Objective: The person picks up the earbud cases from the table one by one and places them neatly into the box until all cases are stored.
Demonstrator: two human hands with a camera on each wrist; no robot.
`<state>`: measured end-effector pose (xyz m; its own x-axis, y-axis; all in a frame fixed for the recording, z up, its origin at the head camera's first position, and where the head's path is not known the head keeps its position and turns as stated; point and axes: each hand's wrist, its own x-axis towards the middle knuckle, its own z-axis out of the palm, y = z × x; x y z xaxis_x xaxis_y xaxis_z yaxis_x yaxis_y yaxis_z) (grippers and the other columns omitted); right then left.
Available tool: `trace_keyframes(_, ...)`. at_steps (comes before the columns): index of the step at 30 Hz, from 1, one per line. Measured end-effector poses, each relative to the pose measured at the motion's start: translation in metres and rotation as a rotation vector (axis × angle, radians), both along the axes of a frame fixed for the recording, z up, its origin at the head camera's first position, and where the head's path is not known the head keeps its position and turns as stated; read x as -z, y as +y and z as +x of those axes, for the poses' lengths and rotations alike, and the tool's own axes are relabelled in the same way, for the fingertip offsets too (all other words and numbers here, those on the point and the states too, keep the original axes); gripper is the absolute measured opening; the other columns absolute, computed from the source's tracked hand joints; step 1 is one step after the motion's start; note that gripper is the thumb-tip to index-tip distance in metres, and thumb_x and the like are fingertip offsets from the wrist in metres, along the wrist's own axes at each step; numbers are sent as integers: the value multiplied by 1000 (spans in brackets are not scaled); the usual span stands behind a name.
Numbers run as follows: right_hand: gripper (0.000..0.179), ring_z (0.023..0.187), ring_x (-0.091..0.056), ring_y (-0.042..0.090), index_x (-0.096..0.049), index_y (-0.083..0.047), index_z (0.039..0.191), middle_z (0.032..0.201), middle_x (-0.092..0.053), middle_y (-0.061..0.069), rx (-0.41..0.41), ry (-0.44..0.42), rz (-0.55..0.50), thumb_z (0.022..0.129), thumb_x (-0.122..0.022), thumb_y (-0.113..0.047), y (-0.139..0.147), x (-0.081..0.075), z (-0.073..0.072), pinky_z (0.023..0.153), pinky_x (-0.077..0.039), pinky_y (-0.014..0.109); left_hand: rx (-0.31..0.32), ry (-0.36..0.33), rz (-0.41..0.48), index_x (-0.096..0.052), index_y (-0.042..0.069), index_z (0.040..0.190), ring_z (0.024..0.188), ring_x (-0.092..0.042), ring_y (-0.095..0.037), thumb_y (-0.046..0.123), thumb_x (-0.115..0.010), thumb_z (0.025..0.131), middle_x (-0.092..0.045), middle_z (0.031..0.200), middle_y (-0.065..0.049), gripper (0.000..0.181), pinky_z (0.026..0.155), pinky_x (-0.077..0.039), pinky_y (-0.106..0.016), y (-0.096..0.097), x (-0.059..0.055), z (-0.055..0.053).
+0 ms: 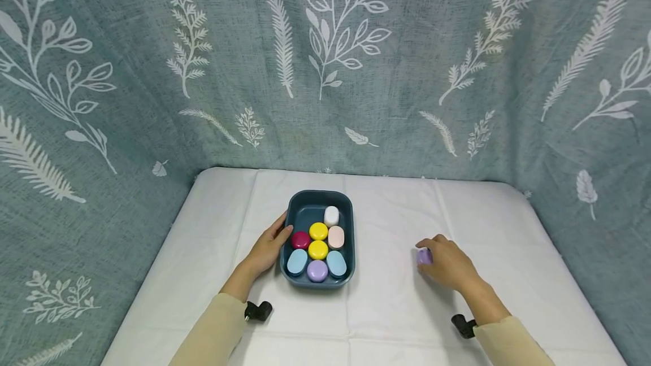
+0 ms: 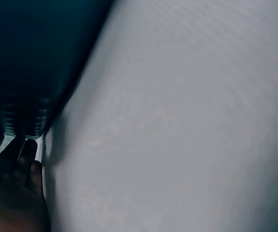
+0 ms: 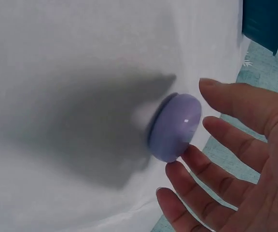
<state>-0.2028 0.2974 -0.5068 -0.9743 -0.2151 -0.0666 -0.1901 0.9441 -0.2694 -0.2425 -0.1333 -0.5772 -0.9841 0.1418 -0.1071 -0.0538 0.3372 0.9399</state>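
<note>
A dark teal tray [image 1: 307, 208] stands left of the middle of the white table. My left hand [image 1: 269, 245] grips its left side, thumb at the rim and fingers along the outer wall. Dim fingers [image 2: 25, 157] meet the tray's wall [image 2: 33, 58] in the left wrist view. To the right, my right hand [image 1: 448, 263] hovers around a small glossy purple rounded piece [image 3: 176, 128] on the cloth. Two fingertips reach its lower edge, while the thumb stands apart from it. In the head view the hand partly hides this purple piece [image 1: 424, 256].
Inside the tray are a white piece [image 1: 331, 216], a pale pink piece [image 1: 336, 237], a dark red piece [image 1: 300, 240], yellow round pieces [image 1: 318, 250], light blue oval pieces [image 1: 297, 262] and another purple piece [image 1: 317, 271]. A patterned teal curtain [image 1: 407, 72] surrounds the table [image 1: 386, 208].
</note>
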Motion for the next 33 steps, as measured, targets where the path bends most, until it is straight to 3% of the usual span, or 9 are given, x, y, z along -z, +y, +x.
trace_keyframes(8,39,91,-61,27,-65,-11,117,106,-60,13,10,-11,-40,80,-77,-20,4,11,0,74,-53,48,-2,4,-2,-28,52,146,147,-26,-18,49,-46,100,-32,156,10,49,120,-21,-50,0,-4,1)
trace_keyframes(14,40,90,-61,24,-65,-10,117,106,-60,12,-13,10,-80,81,-76,-22,0,9,-3,76,-52,47,3,2,-8,-27,52,145,148,-25,-19,53,-46,98,-32,157,10,51,120,-20,-51,0,-4,1)
trace_keyframes(22,39,88,-59,20,-67,-9,117,103,-60,9,-104,88,-103,81,-76,-21,-28,-16,-15,77,-51,43,3,12,6,-27,52,145,147,-26,-18,54,-46,98,-32,156,10,51,120,-19,-51,0,-3,0)
trace_keyframes(29,39,86,-60,19,-66,-10,119,106,-60,10,-171,100,-119,83,-76,-23,-61,-38,-30,76,-51,39,3,6,5,-26,52,145,148,-25,-17,62,-46,94,-31,156,11,56,120,-19,-51,-2,0,0)
trace_keyframes(33,39,88,-59,19,-66,-11,120,109,-60,9,-202,92,-112,84,-75,-25,-84,-51,-42,79,-52,40,2,7,2,-27,51,146,147,-25,-19,58,-46,96,-32,157,9,54,120,-19,-51,-2,0,0)
